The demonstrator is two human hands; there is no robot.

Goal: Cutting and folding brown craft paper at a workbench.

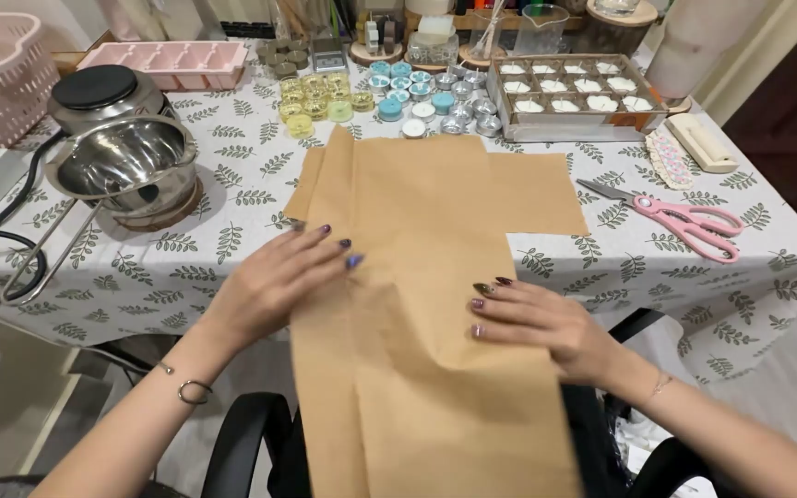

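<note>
— Paper (435,277), a big tan sheet of it, runs from the middle of the table (186,267) right over the near edge and down toward the chair (251,433). There's a lengthwise fold ridge along its left part.

— And the cloth under it?

— White with a green leaf print, covering the whole table. On the left sits a steel pot with a bowl-shaped insert (126,161) (long handle sticking out toward the front), and black cables (2,249) trail off beside it.

— What are the hands doing?

— Both lie flat on the paper. The left hand (274,281) presses on the sheet's left part, fingers stretched out and loose, gripping nothing. The right hand (546,323) rests palm down near the right edge, fingers likewise extended, not clenched.

— Anything else?

— At the far right, a cardboard tray of white candles (574,92). Pink scissors (684,219) lie on the cloth, well apart from the right hand. At the back, a pink mould tray (168,63), then clusters of small cups: yellow ones (320,101), blue and silver ones (431,92). Smallest of all, a thin bracelet (191,392) on the left wrist.
</note>
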